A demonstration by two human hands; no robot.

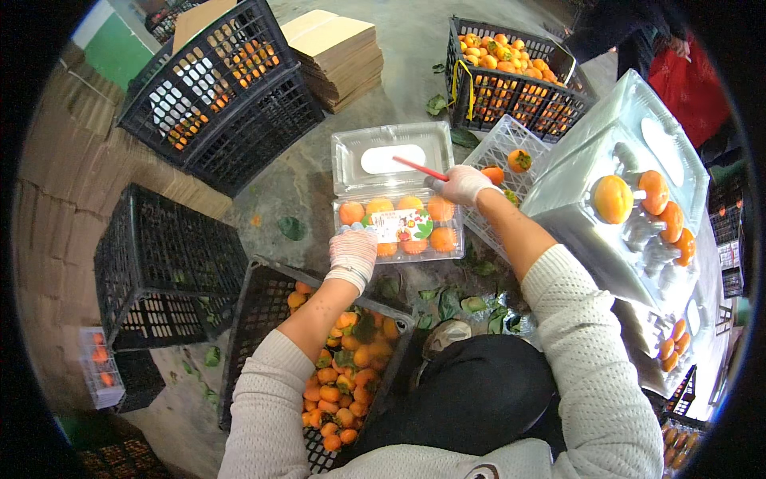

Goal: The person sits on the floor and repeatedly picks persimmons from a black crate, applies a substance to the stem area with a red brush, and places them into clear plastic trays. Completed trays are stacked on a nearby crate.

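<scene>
A clear plastic clamshell box (459, 242) stands in front of me, its lid (350, 170) hinged back on the far side. Several orange persimmons (443, 239) sit in its tray. Across them lies a printed card label (386, 235) with pictures and writing. My left hand (353, 254), in a white glove with grey fingertips, rests at the label's left edge; its fingertips are partly hidden, so a grip cannot be made out. In my right hand (464, 184), gloved alike, is a slim red stick-like tool (419, 166), pointing left above the lid.
A black crate (404, 323) of persimmons stands by my left forearm; another crate (520, 90) is at the back. Right of the box are a white plastic basket (479, 157) and stacked clear packaging (574, 257) carrying persimmons. Stacked cardboard (341, 66) and a person (628, 36) are farther off.
</scene>
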